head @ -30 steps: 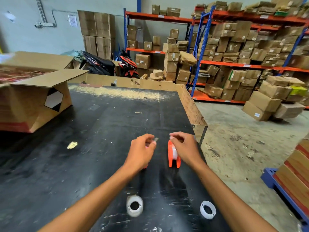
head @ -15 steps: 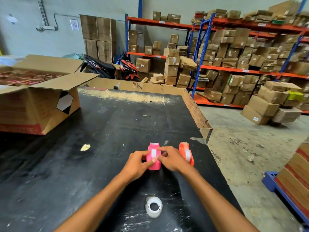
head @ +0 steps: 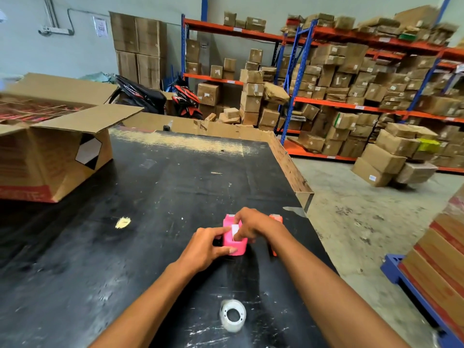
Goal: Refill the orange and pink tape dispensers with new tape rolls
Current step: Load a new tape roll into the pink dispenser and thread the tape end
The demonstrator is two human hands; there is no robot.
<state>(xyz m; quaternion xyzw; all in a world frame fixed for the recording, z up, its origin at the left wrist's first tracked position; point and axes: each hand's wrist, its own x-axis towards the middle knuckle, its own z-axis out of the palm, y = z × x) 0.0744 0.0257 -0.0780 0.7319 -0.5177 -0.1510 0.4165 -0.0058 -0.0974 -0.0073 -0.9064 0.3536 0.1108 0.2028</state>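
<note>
The pink tape dispenser [head: 233, 241] stands on the black table [head: 150, 197] near its right edge. My left hand [head: 204, 247] grips its left side with thumb and fingers. My right hand [head: 253, 226] curls over its top, fingertips on a white strip of tape at the front. The orange tape dispenser [head: 276, 218] stands just behind my right hand, mostly hidden by it. A clear tape roll [head: 233, 315] with a white core lies flat on the table between my forearms.
A large open cardboard box [head: 55, 151] sits at the table's left. A yellowish scrap [head: 123, 222] lies left of my hands. A cardboard rim [head: 288, 162] lines the table's right edge. Shelves of boxes stand behind; a blue pallet [head: 421, 297] with cartons is at the right.
My right hand left the orange dispenser and joined the left on the pink one. The view dipped and shifted; a second tape roll at the lower right has left the view.
</note>
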